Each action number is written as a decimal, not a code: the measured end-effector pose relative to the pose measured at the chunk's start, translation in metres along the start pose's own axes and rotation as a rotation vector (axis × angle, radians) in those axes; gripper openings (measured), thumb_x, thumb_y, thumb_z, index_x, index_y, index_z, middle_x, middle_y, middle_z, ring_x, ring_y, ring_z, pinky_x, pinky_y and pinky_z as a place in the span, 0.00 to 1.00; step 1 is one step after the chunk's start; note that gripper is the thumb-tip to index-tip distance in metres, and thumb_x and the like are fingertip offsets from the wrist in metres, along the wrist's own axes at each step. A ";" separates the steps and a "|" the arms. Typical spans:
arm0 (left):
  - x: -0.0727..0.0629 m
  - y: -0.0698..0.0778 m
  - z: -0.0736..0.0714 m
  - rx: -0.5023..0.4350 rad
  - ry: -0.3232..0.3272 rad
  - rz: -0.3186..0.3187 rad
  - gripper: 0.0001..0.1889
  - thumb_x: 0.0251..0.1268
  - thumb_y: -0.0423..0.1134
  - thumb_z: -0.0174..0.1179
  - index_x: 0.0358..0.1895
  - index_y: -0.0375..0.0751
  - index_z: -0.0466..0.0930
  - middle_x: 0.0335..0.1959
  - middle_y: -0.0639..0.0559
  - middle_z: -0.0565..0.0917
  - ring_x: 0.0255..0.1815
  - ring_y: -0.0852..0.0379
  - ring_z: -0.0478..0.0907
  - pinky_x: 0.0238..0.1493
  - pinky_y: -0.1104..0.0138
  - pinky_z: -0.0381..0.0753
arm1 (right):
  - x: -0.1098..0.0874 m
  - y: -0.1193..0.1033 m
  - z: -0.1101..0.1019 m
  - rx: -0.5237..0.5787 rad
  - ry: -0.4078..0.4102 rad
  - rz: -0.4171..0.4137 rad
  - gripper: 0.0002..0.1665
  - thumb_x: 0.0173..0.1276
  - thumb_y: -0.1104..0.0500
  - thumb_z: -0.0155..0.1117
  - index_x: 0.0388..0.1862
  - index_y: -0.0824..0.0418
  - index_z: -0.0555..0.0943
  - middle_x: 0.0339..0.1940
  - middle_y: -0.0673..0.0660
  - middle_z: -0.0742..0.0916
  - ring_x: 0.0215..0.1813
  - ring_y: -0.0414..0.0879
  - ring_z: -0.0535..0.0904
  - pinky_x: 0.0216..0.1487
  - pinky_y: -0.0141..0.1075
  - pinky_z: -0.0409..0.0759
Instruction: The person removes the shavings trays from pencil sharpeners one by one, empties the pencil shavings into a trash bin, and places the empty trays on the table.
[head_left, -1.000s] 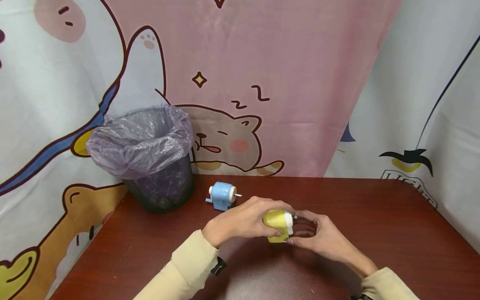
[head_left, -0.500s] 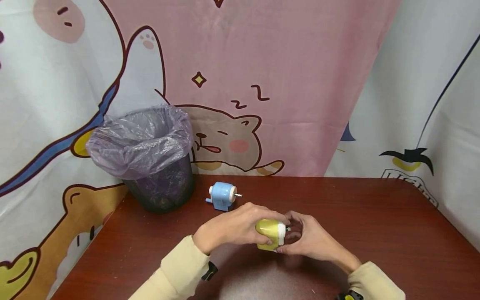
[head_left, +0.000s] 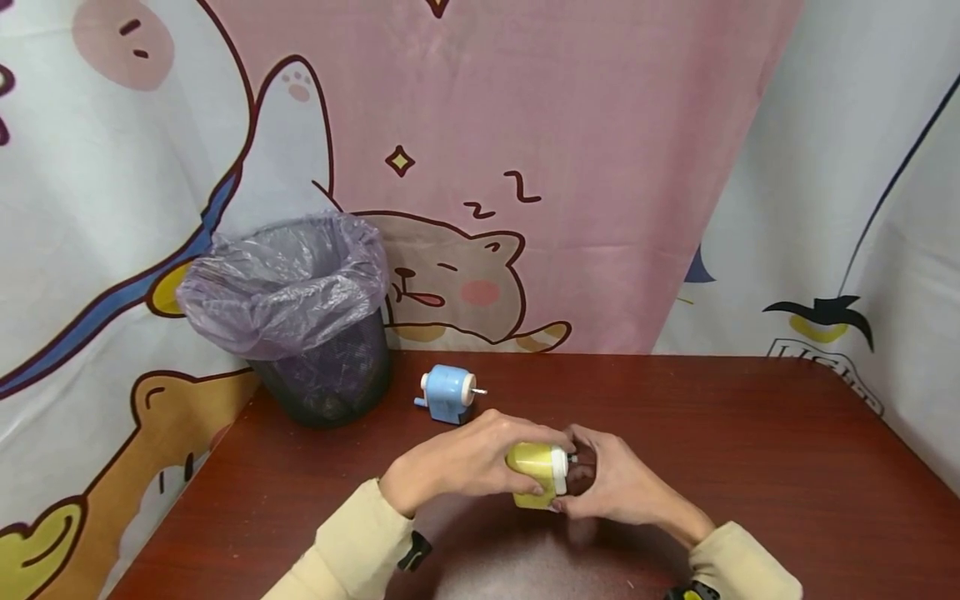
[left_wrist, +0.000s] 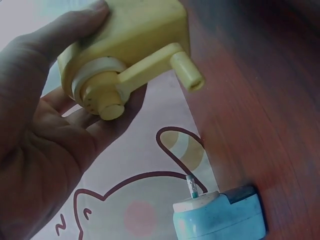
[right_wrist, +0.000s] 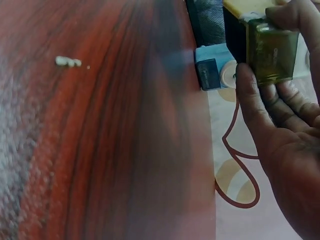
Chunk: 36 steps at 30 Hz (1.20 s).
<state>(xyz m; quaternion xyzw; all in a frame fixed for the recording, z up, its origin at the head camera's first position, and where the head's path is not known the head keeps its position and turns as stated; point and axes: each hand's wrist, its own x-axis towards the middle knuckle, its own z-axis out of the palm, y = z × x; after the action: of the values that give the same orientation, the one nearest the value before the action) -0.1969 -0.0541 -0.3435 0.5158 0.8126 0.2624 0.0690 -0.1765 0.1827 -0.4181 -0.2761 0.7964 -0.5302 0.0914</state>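
Note:
A yellow hand-crank pencil sharpener [head_left: 529, 467] with a white front is held just above the table between both hands. My left hand [head_left: 461, 460] grips its body from the left, thumb on the near side. The left wrist view shows its crank handle [left_wrist: 150, 69] sticking out at the back. My right hand [head_left: 626, 482] curves round the front end, and in the right wrist view its thumb and fingers pinch the see-through shavings drawer [right_wrist: 274, 54]. Whether the drawer is partly pulled out cannot be told. A light blue pencil sharpener [head_left: 447, 393] stands behind my left hand.
A black mesh bin [head_left: 330, 387] with a purple bag [head_left: 285, 292] stands at the back left of the brown table [head_left: 750, 450]. A cartoon curtain [head_left: 585, 167] hangs behind the table. Small pale bits [right_wrist: 67, 61] lie on the tabletop.
Both hands have moved left and nearer with the yellow pencil sharpener. The right hand's fingers have closed in around its front. The blue sharpener and bin have stayed put.

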 end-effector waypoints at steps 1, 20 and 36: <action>0.000 0.000 0.000 0.003 0.001 0.003 0.27 0.62 0.39 0.73 0.66 0.49 0.79 0.54 0.58 0.86 0.43 0.71 0.77 0.47 0.83 0.74 | 0.000 0.000 0.000 -0.009 0.000 -0.002 0.30 0.51 0.62 0.82 0.51 0.62 0.75 0.44 0.58 0.87 0.41 0.42 0.89 0.43 0.37 0.88; -0.002 -0.004 0.005 0.013 0.020 -0.007 0.28 0.62 0.41 0.73 0.66 0.50 0.79 0.52 0.59 0.86 0.39 0.70 0.76 0.42 0.84 0.72 | -0.001 0.000 0.003 -0.011 -0.007 0.022 0.30 0.50 0.71 0.72 0.52 0.63 0.74 0.47 0.60 0.84 0.43 0.42 0.88 0.44 0.37 0.88; -0.008 -0.004 0.004 0.022 0.024 -0.025 0.28 0.62 0.41 0.73 0.66 0.49 0.79 0.56 0.57 0.86 0.42 0.71 0.77 0.45 0.82 0.74 | -0.004 0.004 0.010 0.018 0.060 0.018 0.32 0.53 0.62 0.81 0.53 0.66 0.76 0.48 0.63 0.85 0.44 0.43 0.90 0.45 0.37 0.88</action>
<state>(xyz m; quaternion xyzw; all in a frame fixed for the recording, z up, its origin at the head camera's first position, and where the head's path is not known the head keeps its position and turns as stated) -0.1950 -0.0611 -0.3504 0.5033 0.8225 0.2587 0.0570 -0.1701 0.1782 -0.4261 -0.2521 0.7965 -0.5445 0.0744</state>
